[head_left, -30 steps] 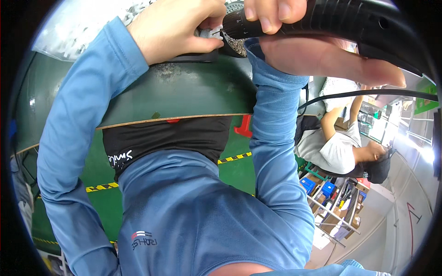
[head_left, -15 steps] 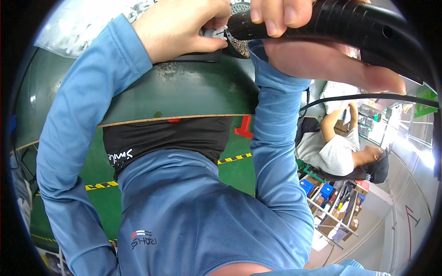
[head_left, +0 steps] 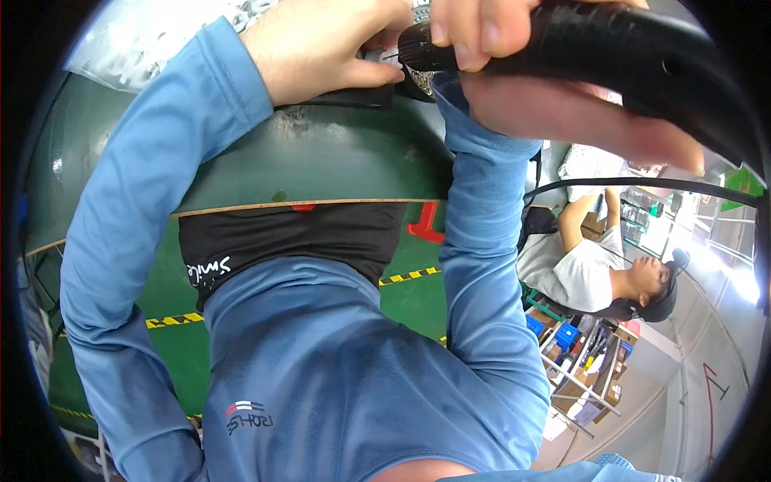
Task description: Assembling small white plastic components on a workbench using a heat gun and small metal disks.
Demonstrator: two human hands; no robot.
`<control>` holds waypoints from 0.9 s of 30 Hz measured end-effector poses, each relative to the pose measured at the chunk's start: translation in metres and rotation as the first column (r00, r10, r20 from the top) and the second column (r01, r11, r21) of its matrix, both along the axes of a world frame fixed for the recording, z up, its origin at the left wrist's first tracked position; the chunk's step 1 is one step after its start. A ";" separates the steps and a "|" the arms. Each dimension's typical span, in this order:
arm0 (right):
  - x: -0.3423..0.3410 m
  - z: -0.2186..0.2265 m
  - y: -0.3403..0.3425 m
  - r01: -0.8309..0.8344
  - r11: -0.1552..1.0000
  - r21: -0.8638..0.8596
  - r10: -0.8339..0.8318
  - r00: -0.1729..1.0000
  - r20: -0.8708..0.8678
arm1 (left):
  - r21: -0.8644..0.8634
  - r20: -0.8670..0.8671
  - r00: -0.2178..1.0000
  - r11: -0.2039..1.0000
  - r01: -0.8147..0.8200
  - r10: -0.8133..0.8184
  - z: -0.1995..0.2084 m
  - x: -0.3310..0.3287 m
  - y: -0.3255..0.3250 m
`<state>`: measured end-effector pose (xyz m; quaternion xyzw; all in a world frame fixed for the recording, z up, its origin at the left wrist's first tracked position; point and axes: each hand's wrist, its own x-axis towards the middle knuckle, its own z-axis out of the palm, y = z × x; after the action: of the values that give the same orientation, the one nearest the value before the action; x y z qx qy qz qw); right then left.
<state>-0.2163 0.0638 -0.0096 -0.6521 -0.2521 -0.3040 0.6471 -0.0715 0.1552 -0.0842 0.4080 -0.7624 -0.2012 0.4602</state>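
My left hand (head_left: 321,50) pinches a small white plastic part (head_left: 374,56) between thumb and fingers, which mostly cover it. My right hand (head_left: 546,100) is wrapped round a black electric screwdriver (head_left: 594,56) lying nearly level, its ringed nose turned to the left. A thin bit (head_left: 392,57) sticks out from that nose beside the white part; whether its tip touches the part I cannot tell. Beneath my left hand a black flat thing (head_left: 357,97) lies on the green table (head_left: 337,161).
At the upper left lies a clear bag of white plastic parts (head_left: 132,52). A round container of small bits (head_left: 420,83) stands under the screwdriver's nose. A black cable (head_left: 642,183) crosses on the right. Farther off sits a person in a white shirt (head_left: 570,269), near a shelf with blue bins (head_left: 566,336).
My left hand has shifted slightly right, and the white part is more hidden by the fingers. The screwdriver has moved only a little. The other person's head has turned.
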 end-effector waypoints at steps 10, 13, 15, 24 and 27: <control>0.021 0.001 0.006 0.121 0.989 0.081 -0.126 0.990 0.069 | 0.072 -0.149 0.988 0.996 0.055 -0.043 0.009 0.000 0.005; 0.023 0.009 0.029 -0.008 0.932 0.364 -0.017 0.998 0.065 | -0.069 -0.157 0.987 0.998 0.013 -0.024 0.014 0.003 0.012; 0.018 -0.009 -0.013 -0.303 0.942 0.144 0.292 0.952 0.090 | 0.138 -0.105 0.994 0.989 0.052 -0.037 0.008 0.001 0.001; 0.018 -0.015 0.017 0.175 0.923 0.342 -0.194 0.981 0.021 | 0.108 0.035 0.995 0.989 -0.098 0.094 0.003 -0.001 0.012; 0.015 -0.018 0.017 0.173 0.932 0.318 -0.203 0.977 0.064 | 0.150 0.013 0.996 0.985 -0.085 0.084 0.004 -0.002 0.011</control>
<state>-0.2011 0.0811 -0.0274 -0.5482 -0.1682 -0.4311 0.6967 -0.0735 0.1666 -0.0806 0.4744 -0.7284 -0.2372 0.4337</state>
